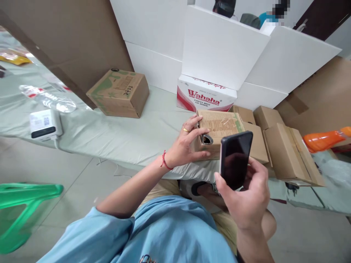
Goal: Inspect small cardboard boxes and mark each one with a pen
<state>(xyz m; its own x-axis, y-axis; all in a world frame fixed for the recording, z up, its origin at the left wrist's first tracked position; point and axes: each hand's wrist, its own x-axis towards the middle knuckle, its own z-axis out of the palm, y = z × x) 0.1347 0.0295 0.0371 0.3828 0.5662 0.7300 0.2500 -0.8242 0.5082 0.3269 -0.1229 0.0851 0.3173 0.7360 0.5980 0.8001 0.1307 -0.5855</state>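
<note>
My right hand [246, 197] is wrapped round a black phone [235, 159], its dark screen facing me, held above my lap in front of the table edge. My left hand [189, 144] grips the left end of a small brown cardboard box [219, 129] with a hand hole in its side; the box rests on the table [123, 135], which has a pale green cover. A red string is on my left wrist and a ring on one finger.
More brown boxes [290, 153] lie right of the held box. A red and white Wahaha carton [205, 95] and white panels [222, 47] stand behind. Another brown box [120, 93], a white device [45, 125], a plastic bottle [49, 98] and a green stool [22, 208] sit left.
</note>
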